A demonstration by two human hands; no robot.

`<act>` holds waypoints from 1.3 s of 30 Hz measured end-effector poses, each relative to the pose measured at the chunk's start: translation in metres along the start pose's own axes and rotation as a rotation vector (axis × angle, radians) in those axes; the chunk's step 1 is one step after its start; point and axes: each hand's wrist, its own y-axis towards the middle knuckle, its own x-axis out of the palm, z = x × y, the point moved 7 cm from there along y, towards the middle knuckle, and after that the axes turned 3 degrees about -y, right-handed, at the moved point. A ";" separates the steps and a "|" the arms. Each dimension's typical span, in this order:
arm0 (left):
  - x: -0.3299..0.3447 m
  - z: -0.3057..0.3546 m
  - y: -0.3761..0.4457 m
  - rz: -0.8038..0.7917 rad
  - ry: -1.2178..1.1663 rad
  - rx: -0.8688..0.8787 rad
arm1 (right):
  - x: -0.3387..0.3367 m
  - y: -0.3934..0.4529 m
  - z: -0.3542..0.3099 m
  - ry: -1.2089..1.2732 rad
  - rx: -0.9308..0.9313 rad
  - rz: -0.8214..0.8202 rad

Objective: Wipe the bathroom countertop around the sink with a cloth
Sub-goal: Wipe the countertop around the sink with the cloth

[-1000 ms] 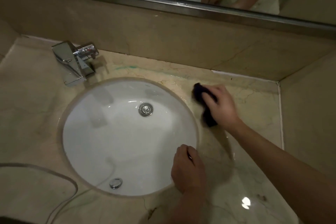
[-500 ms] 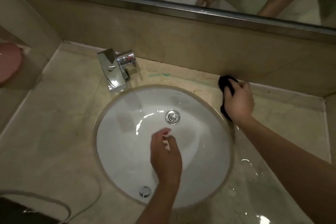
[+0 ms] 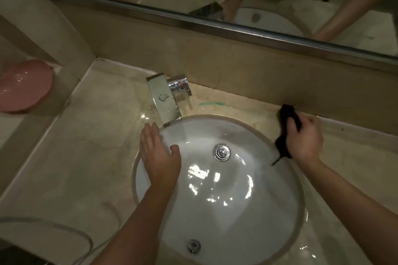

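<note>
Both our hands are busy: the right hand (image 3: 304, 142) clutches the dark cloth (image 3: 287, 127) on the countertop (image 3: 247, 112) behind the sink (image 3: 215, 211), the left hand (image 3: 158, 155) spread flat on the wet rim, where it might slip.

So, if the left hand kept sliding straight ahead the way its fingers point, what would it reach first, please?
Most likely the chrome faucet: the left hand lies flat on the sink rim, fingers aimed at the spout's end just beyond. Height is hard to judge, so it might slip under the spout.

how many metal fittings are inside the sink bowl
2: the drain in the middle of the sink, and the small round overflow fitting on its near wall. None looks hidden.
</note>
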 end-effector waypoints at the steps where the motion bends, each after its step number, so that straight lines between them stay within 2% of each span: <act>1: 0.003 -0.004 0.003 -0.027 0.021 0.005 | 0.001 0.003 0.007 -0.028 0.031 0.012; 5: 0.015 -0.009 0.008 -0.101 0.102 0.018 | 0.030 0.008 -0.018 -0.055 -0.038 0.007; 10: 0.024 -0.006 0.008 -0.149 0.141 0.022 | 0.078 0.004 -0.095 -0.064 -0.205 -0.040; 15: 0.021 -0.010 0.008 -0.180 0.154 0.044 | 0.126 -0.026 -0.164 -0.072 -0.388 -0.215; 19: 0.016 -0.011 0.009 -0.208 0.153 0.058 | 0.131 -0.050 -0.180 -0.093 -0.542 -0.414; 21: 0.014 -0.011 0.008 -0.215 0.137 0.066 | 0.119 -0.043 -0.170 -0.082 -0.505 -0.397; 24: 0.012 -0.009 0.008 -0.229 0.115 0.073 | 0.099 -0.012 -0.146 -0.057 -0.322 -0.235; 27: 0.012 -0.007 0.010 -0.245 0.132 0.059 | 0.115 0.008 -0.150 -0.038 -0.237 -0.223; 33: 0.013 -0.012 0.013 -0.328 0.189 0.046 | 0.159 -0.052 -0.219 -0.043 -0.458 -0.329; 36: 0.012 -0.012 0.017 -0.393 0.222 0.017 | 0.156 -0.086 -0.211 -0.037 -0.479 -0.383; 39: 0.006 -0.007 0.018 -0.477 0.220 0.000 | 0.147 -0.119 -0.184 -0.091 -0.532 -0.540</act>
